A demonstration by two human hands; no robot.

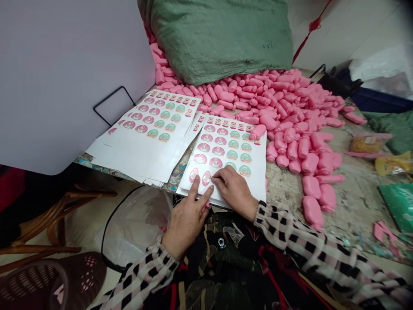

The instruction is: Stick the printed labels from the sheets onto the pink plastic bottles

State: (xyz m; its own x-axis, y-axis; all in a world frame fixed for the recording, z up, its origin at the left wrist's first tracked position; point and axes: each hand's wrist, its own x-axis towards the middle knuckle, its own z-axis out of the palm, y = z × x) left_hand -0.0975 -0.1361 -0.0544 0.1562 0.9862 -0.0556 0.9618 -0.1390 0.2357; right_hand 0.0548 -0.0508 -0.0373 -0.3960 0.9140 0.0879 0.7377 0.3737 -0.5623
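A stack of white sticker sheets [254, 185], printed with pink and green labels, lies at the table's front edge. My left hand [187, 219] is over its lower left corner, index finger stretched onto the paper. Under that palm shows a bit of a pink bottle [205, 207], mostly hidden by the curled fingers. My right hand [237, 189] rests on the sheet from the right. Its thumb and forefinger pinch at the edge of an oval pink sticker [205, 178]. One pink bottle [257, 132] lies on the sheet's upper right.
A second fanned pile of sticker sheets [138, 150] lies to the left. Many pink bottles [284, 107] are heaped behind and to the right, below a big green sack [222, 38]. A grey panel [71, 77] stands at left; a brown basket [35, 280] is on the floor.
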